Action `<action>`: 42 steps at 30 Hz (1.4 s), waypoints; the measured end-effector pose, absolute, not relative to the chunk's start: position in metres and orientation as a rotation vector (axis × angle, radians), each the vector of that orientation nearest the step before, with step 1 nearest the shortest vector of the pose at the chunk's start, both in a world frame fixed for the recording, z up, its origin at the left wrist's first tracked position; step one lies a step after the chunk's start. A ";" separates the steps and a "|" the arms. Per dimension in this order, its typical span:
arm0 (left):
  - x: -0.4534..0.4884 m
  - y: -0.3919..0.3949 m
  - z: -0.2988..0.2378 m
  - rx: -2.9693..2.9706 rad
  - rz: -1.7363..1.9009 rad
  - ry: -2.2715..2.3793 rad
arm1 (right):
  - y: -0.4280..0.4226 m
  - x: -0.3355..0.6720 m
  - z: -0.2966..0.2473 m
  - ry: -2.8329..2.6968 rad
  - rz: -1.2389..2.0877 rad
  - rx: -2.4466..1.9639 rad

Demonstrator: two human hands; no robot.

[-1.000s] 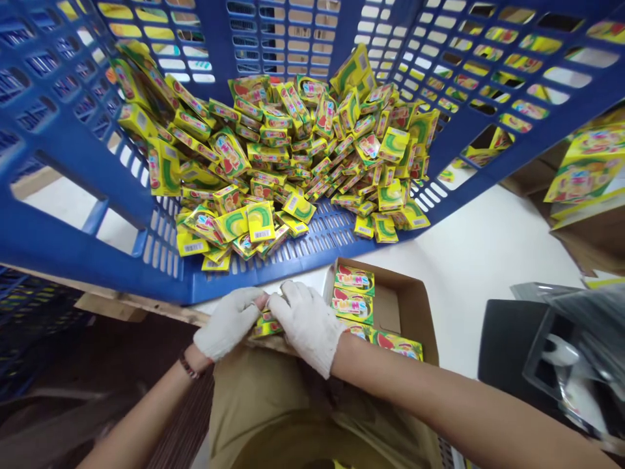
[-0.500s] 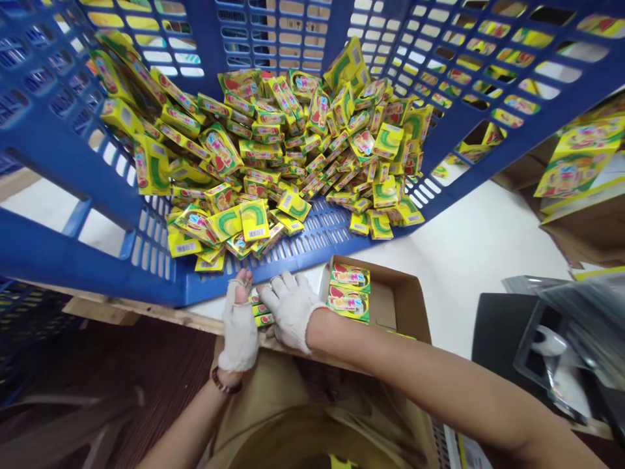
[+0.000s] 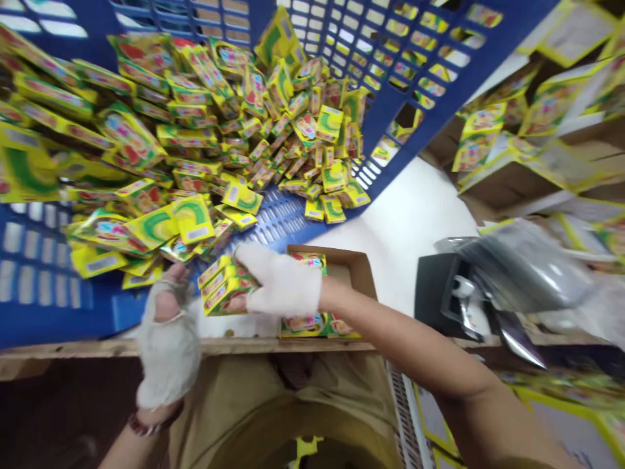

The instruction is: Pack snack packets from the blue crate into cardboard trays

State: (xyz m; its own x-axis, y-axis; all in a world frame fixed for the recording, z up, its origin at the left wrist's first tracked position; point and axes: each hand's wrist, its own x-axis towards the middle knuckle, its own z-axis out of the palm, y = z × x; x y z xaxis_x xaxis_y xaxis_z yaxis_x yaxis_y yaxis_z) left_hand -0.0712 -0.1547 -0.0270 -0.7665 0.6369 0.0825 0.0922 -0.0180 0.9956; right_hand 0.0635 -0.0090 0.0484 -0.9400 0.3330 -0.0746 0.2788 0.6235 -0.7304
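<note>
My right hand (image 3: 276,280), in a white fingerless glove, grips a row of small yellow-and-green boxes (image 3: 222,285) with watermelon prints, its thumb on the near side. The row stands over the white tabletop, just left of an open brown carton (image 3: 364,273). More such boxes (image 3: 305,324) lie in that carton, partly hidden behind my right hand and forearm. My left hand (image 3: 168,339), gloved too, is apart from the row at its left, near the basket's front edge. Its fingers look loosely bent and apart, with nothing seen in them.
A large blue plastic basket (image 3: 288,228), tilted toward me, holds a heap of the same boxes (image 3: 244,130). At right stand a black bin (image 3: 437,296) with tools, clear plastic bags (image 3: 532,260) and opened cartons (image 3: 512,185). A wooden edge (image 3: 234,346) borders the table before me.
The view has shifted to the right and nearer. My right hand has lifted the row of boxes away from the table edge, and my left hand has come away from it.
</note>
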 end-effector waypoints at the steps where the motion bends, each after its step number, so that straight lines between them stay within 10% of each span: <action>1: -0.066 -0.153 -0.020 0.969 1.781 1.942 | 0.003 0.083 0.061 -2.641 1.402 -0.512; 9: 0.029 -0.112 -0.004 2.399 0.697 1.595 | 0.062 0.209 0.067 -2.345 1.949 -0.861; 15: 0.046 -0.110 -0.025 2.462 0.450 1.823 | 0.068 0.202 0.036 -3.110 1.400 -1.162; 21: 0.039 -0.113 -0.024 2.510 0.531 1.787 | 0.075 0.176 0.019 -3.304 1.472 -1.081; 28: 0.043 -0.114 -0.028 2.436 0.619 1.788 | 0.043 0.181 -0.003 -3.347 0.802 -1.318; 36: 0.022 -0.116 -0.036 1.854 1.318 1.763 | 0.033 0.178 0.013 -3.041 1.101 -1.593; 42: 0.012 -0.104 -0.039 1.300 1.176 1.656 | 0.020 0.161 0.011 -2.971 1.070 -1.643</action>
